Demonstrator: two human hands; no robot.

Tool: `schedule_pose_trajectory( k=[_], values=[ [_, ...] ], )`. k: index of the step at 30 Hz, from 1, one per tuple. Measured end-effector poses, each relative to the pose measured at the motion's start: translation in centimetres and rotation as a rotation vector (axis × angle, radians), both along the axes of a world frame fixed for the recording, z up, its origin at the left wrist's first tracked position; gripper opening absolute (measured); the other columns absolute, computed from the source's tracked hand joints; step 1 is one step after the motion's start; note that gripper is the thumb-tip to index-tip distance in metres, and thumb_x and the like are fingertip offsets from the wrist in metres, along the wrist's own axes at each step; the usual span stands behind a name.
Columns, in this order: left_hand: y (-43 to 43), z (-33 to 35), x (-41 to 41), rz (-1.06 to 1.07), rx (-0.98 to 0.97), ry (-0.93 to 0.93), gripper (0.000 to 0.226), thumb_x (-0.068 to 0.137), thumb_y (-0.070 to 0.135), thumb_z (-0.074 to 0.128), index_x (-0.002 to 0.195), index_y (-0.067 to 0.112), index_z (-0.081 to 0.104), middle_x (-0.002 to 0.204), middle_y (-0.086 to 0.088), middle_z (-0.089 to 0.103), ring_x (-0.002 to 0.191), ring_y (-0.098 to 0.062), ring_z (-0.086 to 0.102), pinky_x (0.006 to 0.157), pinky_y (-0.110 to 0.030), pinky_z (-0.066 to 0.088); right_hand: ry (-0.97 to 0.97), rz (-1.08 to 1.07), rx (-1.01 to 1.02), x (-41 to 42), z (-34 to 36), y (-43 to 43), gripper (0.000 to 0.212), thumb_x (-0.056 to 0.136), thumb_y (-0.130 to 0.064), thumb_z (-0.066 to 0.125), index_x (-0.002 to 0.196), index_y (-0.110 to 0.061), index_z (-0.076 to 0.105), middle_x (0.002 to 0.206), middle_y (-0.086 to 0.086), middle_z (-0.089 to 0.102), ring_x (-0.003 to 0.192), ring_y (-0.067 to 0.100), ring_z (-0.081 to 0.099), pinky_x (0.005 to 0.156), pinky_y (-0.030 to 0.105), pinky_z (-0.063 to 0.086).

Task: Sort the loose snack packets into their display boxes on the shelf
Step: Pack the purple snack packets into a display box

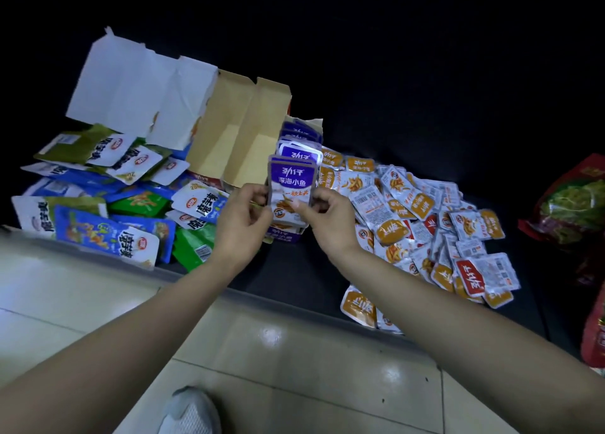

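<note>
You hold a small stack of purple-and-silver snack packets (291,185) between both hands. It sits just above the near end of the purple display box (286,237) on the dark shelf (294,270). Your left grip (244,219) pinches the stack's left edge, and your right grip (327,217) curls round its lower right corner with the thumb on the front.

The stack stands upright with its printed face toward you. The purple band is at the top, and the long axis runs from near up to far. The packets already filed in the box (299,139) appear to read the other way up, so check that before you drop these in.

Square the edges with both thumbs. Then lower the stack as one block into the near gap and press it back against the row so nothing fans out.

Keep clear of the brown cardboard flap (242,132) just to the left. The loose orange-and-silver packets (425,221) lie in a heap on the right, and the blue and green packets (114,224) lie on the left. I judge both heaps still need sorting.
</note>
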State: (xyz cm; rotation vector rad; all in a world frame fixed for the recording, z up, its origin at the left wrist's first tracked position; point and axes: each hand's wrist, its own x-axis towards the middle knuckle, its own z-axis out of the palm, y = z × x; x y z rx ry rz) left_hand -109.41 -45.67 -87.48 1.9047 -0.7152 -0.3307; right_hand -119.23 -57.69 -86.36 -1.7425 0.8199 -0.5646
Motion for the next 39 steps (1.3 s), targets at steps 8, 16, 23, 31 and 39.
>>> schedule_pose_trajectory(
  k=[8,16,23,31,39],
  values=[
    [-0.4,-0.9,0.8,0.015,0.030,-0.152,0.018,0.087,0.020,0.070,0.100,0.021,0.058,0.096,-0.002,0.055,0.073,-0.018,0.058,0.070,-0.042,0.052,0.132,0.075,-0.091,-0.4,-0.5,-0.2,0.019,0.081,-0.011,0.076,0.088,-0.013,0.059,0.081,0.003,0.066,0.072,0.016,0.065,0.065,0.028,0.055],
    [-0.3,-0.9,0.4,-0.031,-0.004,-0.198,0.051,0.090,0.028,0.066,0.137,0.024,0.048,0.122,0.000,0.043,0.105,-0.014,0.057,0.085,-0.037,0.054,-0.004,0.042,-0.087,-1.6,0.3,-0.6,0.026,0.088,-0.021,0.070,0.105,-0.020,0.051,0.085,-0.010,0.059,0.080,0.010,0.064,0.069,0.033,0.057],
    [-0.3,-1.7,0.0,-0.068,0.077,-0.264,0.053,0.096,0.019,0.056,0.147,0.018,0.039,0.131,-0.008,0.042,0.121,-0.014,0.044,0.093,-0.033,0.049,0.051,0.090,-0.284,-0.9,-1.3,0.1,0.060,0.094,-0.017,0.063,0.148,-0.020,0.038,0.119,0.004,0.042,0.106,0.005,0.048,0.087,0.007,0.043],
    [-0.8,-1.8,-0.3,-0.086,0.164,-0.265,0.055,0.094,0.018,0.053,0.146,0.007,0.037,0.129,-0.013,0.050,0.118,-0.025,0.049,0.095,-0.038,0.043,0.099,0.208,0.115,-1.7,-1.4,-0.7,0.060,0.096,-0.024,0.060,0.147,-0.021,0.030,0.137,0.005,0.053,0.111,0.009,0.057,0.089,0.027,0.053],
    [-3.9,-0.7,0.7,-0.080,0.155,-0.287,0.052,0.092,0.015,0.054,0.143,0.009,0.044,0.125,-0.013,0.059,0.115,-0.028,0.052,0.093,-0.037,0.044,0.096,0.129,0.142,0.1,-1.2,-2.7,0.035,0.095,-0.017,0.059,0.129,-0.013,0.052,0.119,0.006,0.065,0.101,0.020,0.065,0.085,0.041,0.057]
  ],
)
